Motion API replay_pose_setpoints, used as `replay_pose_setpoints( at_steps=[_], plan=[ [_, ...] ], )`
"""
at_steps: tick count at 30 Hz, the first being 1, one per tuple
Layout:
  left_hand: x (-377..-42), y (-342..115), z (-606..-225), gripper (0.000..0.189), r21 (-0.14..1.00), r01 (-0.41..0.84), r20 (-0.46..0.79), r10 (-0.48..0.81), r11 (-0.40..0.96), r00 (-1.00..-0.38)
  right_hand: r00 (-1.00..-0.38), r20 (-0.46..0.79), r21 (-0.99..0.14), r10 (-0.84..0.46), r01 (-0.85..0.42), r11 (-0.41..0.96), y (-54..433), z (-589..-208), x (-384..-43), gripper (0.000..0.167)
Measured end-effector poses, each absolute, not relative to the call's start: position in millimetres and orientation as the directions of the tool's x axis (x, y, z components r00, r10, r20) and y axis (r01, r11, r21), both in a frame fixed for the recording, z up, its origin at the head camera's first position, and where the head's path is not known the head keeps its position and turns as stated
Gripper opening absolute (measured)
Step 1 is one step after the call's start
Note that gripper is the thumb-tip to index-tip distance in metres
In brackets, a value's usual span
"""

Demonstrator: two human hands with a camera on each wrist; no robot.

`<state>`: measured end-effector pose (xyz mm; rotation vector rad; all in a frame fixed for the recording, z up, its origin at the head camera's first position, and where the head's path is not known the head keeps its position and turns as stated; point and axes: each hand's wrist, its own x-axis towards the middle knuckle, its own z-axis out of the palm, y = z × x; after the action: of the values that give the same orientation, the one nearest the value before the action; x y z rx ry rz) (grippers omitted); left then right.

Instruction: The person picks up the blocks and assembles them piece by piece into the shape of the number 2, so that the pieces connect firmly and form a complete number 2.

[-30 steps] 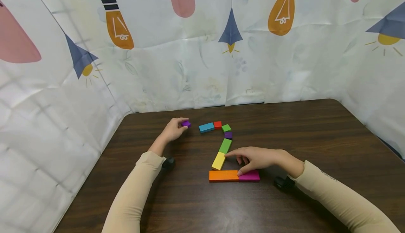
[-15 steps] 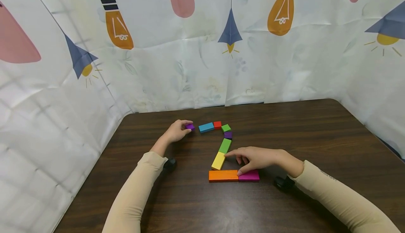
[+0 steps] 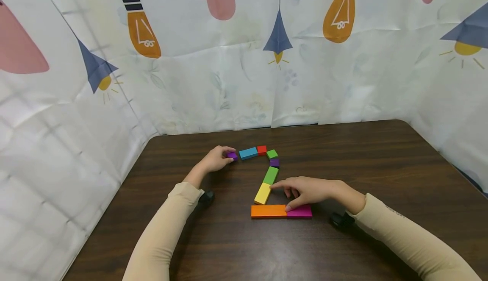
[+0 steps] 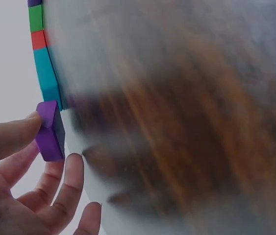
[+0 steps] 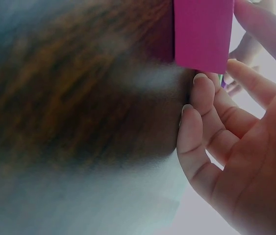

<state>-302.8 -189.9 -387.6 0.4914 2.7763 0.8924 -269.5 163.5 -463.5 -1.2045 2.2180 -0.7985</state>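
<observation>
My left hand [image 3: 214, 159] pinches a small purple block [image 3: 232, 157] between thumb and fingers, just left of the blue block [image 3: 248, 153]. In the left wrist view the purple block [image 4: 50, 137] is tilted near the blue block's end. A curved row runs on from the blue block through a red block [image 3: 262, 150], a small green block [image 3: 272, 154], a dark purple block [image 3: 274, 162], a longer green block [image 3: 271, 175] and a yellow block [image 3: 262, 193]. My right hand [image 3: 310, 189] touches the yellow block with its index finger; its thumb rests where the orange block [image 3: 268, 211] meets the magenta block [image 3: 300, 211].
The blocks lie on a dark wood-grain table [image 3: 381, 166]. A white patterned curtain [image 3: 236, 82] hangs behind its far edge and along the sides. Both wrists wear a black device, such as the one at the right wrist [image 3: 342, 220].
My left hand has carried the purple block to the right and slightly nearer, closing on the blue block's left end. My right hand stays in place.
</observation>
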Motion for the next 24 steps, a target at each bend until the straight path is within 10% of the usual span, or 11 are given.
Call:
replay_pose_setpoints(
  at_steps=[24],
  plan=[
    [-305.5,-185.3,-388.3,0.041,0.552,0.227,-0.108,0.339,0.803,-0.935,-0.473,-0.121,-0.685,-0.873,-0.597,0.418,152.7,-410.1,-236.5,0.065]
  ],
)
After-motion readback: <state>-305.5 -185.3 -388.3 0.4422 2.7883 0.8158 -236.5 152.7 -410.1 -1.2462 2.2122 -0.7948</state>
